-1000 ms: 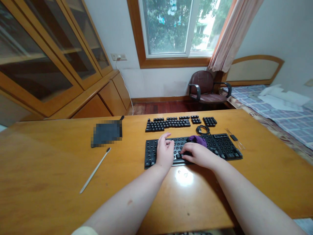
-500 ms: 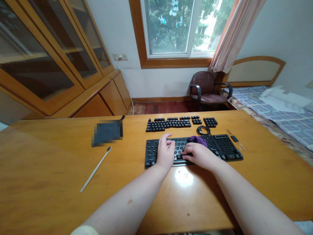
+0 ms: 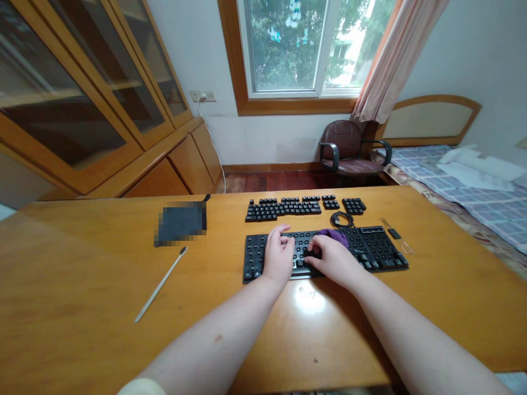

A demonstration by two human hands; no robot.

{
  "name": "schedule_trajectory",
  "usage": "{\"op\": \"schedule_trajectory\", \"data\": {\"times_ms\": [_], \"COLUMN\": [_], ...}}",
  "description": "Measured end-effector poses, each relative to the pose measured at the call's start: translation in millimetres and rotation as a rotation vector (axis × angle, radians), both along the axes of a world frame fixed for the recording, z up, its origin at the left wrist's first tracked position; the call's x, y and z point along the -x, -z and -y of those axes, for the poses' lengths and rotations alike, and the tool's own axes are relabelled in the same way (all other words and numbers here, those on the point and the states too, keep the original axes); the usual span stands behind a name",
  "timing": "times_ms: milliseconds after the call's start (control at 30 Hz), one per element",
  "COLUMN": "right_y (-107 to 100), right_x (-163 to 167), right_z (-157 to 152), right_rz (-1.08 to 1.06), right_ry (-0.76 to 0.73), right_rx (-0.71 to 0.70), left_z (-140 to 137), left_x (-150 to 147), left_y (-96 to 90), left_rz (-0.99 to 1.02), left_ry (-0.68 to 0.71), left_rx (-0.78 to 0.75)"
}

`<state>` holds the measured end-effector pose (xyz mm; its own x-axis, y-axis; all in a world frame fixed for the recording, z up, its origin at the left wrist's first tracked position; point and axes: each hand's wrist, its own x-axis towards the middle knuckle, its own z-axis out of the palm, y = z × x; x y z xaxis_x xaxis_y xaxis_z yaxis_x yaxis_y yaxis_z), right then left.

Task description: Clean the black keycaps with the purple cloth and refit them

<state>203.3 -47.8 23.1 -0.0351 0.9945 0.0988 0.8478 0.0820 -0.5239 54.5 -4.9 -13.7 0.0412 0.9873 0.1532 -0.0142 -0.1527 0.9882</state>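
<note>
A black keyboard (image 3: pixel 256 258) lies across the middle of the desk, with most of its keycaps off and a few still along its near row. My left hand (image 3: pixel 280 255) rests on its left-centre part, fingers loosely bent and apart, holding nothing I can see. My right hand (image 3: pixel 329 255) is over the centre, thumb and fingers closed around a small black keycap (image 3: pixel 312 252) just above the key switches. Behind this hand a crumpled purple cloth (image 3: pixel 335 237) lies on the keyboard, partly covered by the hand.
Removed keycaps (image 3: pixel 284 209) stand in rows behind the keyboard, beside a coiled black cable (image 3: pixel 342 219). A wire keycap puller (image 3: pixel 394 233) lies at right. A long white-handled brush (image 3: pixel 160 285) and a dark pouch (image 3: pixel 181 222) are at left on the wooden desk (image 3: pixel 82 285).
My right hand has lifted slightly and its fingers have spread a little around the dark piece, showing it more clearly. My left hand has stayed in place.
</note>
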Motion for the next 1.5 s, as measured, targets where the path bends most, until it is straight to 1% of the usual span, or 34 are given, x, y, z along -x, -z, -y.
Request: {"op": "schedule_trajectory", "data": {"times_ms": [33, 67, 133, 167, 200, 300, 467, 600, 667, 733, 833, 933, 1000, 1033, 1100, 1233, 1300, 1367, 1433, 1500], "right_y": [-1.9, -3.4, -4.9, -4.9, -4.7, -5.3, -8.2, -3.6, -3.3, -5.2, -7.4, -3.7, 0.4, 2.2, 4.3, 7.9, 12.1, 17.1, 20.1, 19.3], "right_x": [-3.5, -8.8, -23.0, -30.7, -37.9, -52.8, -60.4, -62.2, -62.6, -64.2, -69.7, -74.3, -73.1, -70.6, -62.2, -40.8, -33.6, -30.9, -31.5, -33.0], "right_z": [-0.4, -1.5, -5.1, -7.1, -8.8, -10.3, -8.1, -12.4, -13.7, -13.2, -10.8, -10.3, -11.4, -12.2, -13.6, -16.3, -18.3, -20.8, -22.6, -22.5], "right_rz": [0.004, 0.022, 0.109, 0.158, 0.199, 0.249, 0.284, 0.255, 0.210, 0.139, 0.008, -0.121, -0.182, -0.195, -0.170, 0.033, 0.142, 0.203, 0.218, 0.198], "right_ry": [0.024, 0.078, 0.267, 0.341, 0.392, 0.375, 0.340, 0.292, 0.296, 0.335, 0.438, 0.523, 0.548, 0.547, 0.506, 0.257, 0.174, 0.121, 0.089, 0.085], "right_rx": [-0.052, -0.111, -0.226, -0.232, -0.208, -0.121, -0.113, -0.033, -0.015, -0.036, -0.106, -0.204, -0.270, -0.292, -0.291, -0.184, -0.161, -0.131, -0.120, -0.164], "left_z": [0.1, 0.2, 0.3, 0.2, 0.1, -0.3, -0.4, -0.1, -0.1, -0.3, -0.8, -1.3, -1.5, -1.6, -1.6, -1.0, -0.6, -0.5, -0.8, -1.0], "left_x": [0.3, 0.6, 1.0, 1.1, 1.0, 0.6, 0.7, 1.5, 1.7, 1.7, 1.1, 0.8, 0.8, 0.9, 1.0, 0.7, 0.5, 0.5, 0.8, 1.0], "left_y": [-0.2, -0.4, -0.5, -0.3, -0.1, 1.0, 1.7, 1.0, 0.8, 1.0, 1.9, 3.4, 4.2, 4.4, 4.2, 2.0, 0.7, 0.2, 0.7, 1.4], "left_rz": [0.009, 0.016, 0.021, 0.019, 0.016, 0.017, 0.017, 0.018, 0.015, 0.011, 0.000, -0.016, -0.019, -0.018, -0.014, -0.010, -0.008, 0.000, 0.006, -0.004], "left_ry": [0.001, 0.003, 0.008, 0.011, 0.013, 0.014, 0.017, 0.021, 0.020, 0.020, 0.016, 0.015, 0.014, 0.014, 0.016, 0.019, 0.021, 0.025, 0.032, 0.046], "left_rx": [0.007, 0.015, 0.030, 0.035, 0.038, 0.044, 0.053, 0.061, 0.057, 0.048, 0.036, 0.028, 0.027, 0.026, 0.023, 0.026, 0.033, 0.043, 0.054, 0.061]}}
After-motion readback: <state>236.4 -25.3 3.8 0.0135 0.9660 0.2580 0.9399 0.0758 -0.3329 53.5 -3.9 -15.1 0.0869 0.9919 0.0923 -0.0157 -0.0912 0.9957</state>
